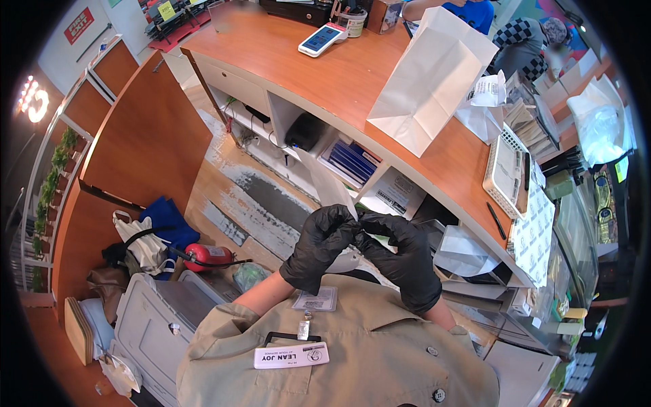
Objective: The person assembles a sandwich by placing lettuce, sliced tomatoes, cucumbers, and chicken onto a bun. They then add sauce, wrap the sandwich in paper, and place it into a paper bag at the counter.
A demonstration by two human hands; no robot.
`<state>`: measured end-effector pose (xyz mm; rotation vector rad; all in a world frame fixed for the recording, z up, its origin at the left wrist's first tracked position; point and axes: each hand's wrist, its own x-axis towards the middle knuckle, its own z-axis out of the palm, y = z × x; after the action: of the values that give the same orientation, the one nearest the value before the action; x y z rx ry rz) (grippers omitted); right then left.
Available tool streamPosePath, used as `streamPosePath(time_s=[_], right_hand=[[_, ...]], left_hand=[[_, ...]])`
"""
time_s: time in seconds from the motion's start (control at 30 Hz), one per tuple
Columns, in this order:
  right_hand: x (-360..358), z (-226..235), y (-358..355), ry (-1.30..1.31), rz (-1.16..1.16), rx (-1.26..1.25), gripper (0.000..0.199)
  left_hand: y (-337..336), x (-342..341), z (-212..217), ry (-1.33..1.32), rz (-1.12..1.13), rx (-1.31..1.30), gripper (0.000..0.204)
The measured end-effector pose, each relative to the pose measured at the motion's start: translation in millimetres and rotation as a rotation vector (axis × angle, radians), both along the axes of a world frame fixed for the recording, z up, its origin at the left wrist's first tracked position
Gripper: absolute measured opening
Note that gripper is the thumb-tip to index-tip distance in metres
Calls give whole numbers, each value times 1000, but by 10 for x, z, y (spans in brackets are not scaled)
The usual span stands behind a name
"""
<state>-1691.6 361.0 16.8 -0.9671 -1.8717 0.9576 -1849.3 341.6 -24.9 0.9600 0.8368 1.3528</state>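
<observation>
Seen from above, a person's left hand [319, 245] and right hand [405, 259], both in black gloves, meet at picture centre with fingertips pinched on a thin white sheet of paper [325, 180] rising toward 12 o'clock. The pinch is narrow and slick, so the sheet might slip or tear. A white paper bag [430, 78] stands on the orange wooden counter [298, 61] at 1 o'clock.

The wooden counter [319, 68] lies bare between the card reader [322, 39] and the white paper bag [430, 78]. Past the bag, a white basket [505, 169] and paper stacks [532, 125] crowd the surface.
</observation>
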Motion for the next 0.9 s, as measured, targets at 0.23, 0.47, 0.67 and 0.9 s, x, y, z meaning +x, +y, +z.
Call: streamPosePath(time_s=[0.23, 0.47, 0.67, 0.9], right_hand=[[-57, -100, -5, 67, -36, -125, 28], [-3, -336, 149, 372, -160, -344, 24], [115, -535, 343, 151, -496, 36, 32], [181, -447, 160, 499, -339, -202, 11]], left_hand=[[25, -23, -84, -107, -16, -144, 10], [102, -11, -107, -297, -16, -194, 12], [140, 40, -159, -340, 65, -250, 14], [496, 553, -242, -252, -87, -172, 18]])
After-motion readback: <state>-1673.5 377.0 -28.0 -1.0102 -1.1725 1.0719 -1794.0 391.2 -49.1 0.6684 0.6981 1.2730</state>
